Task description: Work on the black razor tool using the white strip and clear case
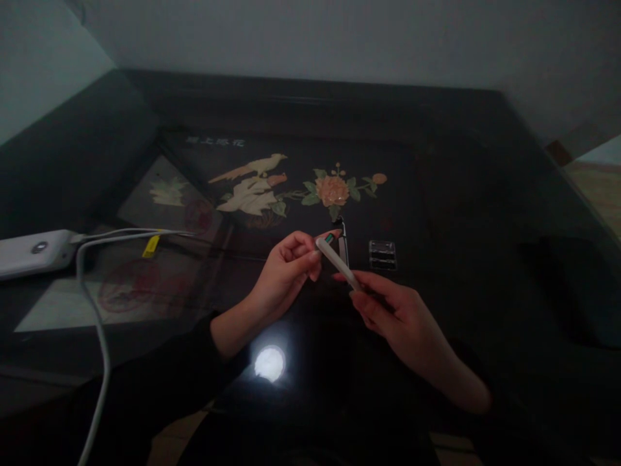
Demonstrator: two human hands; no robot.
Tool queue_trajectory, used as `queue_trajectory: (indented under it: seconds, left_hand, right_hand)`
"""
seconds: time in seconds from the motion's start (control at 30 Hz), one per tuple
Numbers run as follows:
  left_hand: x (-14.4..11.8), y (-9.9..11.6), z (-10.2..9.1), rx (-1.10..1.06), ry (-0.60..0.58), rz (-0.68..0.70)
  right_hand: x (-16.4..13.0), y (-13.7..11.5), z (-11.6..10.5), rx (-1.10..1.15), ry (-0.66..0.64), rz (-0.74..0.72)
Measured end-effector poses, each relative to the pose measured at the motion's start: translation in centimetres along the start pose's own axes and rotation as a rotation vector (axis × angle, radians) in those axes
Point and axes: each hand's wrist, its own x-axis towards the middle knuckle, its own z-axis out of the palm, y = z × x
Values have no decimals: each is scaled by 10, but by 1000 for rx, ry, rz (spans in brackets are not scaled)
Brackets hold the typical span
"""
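My right hand (395, 310) grips a slim white device (337, 259) by its near end, thumb on one side and fingers on the other. It is seen edge-on, so its face is hidden. My left hand (288, 265) is closed at the device's far end. Between its fingertips shows a small green-and-dark cylinder (330, 238), perhaps a battery; most of it is covered. Right of the hands, a small clear pack (383, 255) with dark bars lies on the glossy black table (460, 194). A pale strip beneath the device looks like its reflection.
On the left lies a white power bank (36, 251) with a white cable (99, 317) running toward the near edge. The cable carries a yellow tag (151, 246). Bird and flower decoration (332, 191) marks the tabletop. A dark flat shape (577, 285) lies at right.
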Motion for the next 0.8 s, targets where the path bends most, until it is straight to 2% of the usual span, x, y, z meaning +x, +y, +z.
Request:
queue_trajectory:
  seconds: [0.4, 0.63, 0.8]
  left_hand:
    - [-2, 0, 1, 6, -23, -8]
    - [-2, -1, 1, -18, -24, 0]
    - [0, 0, 2, -1, -2, 2]
  right_hand:
    - [7, 11, -5, -165, 198, -34]
    - [8, 13, -5, -163, 214, -44]
    - [6, 11, -4, -161, 177, -43]
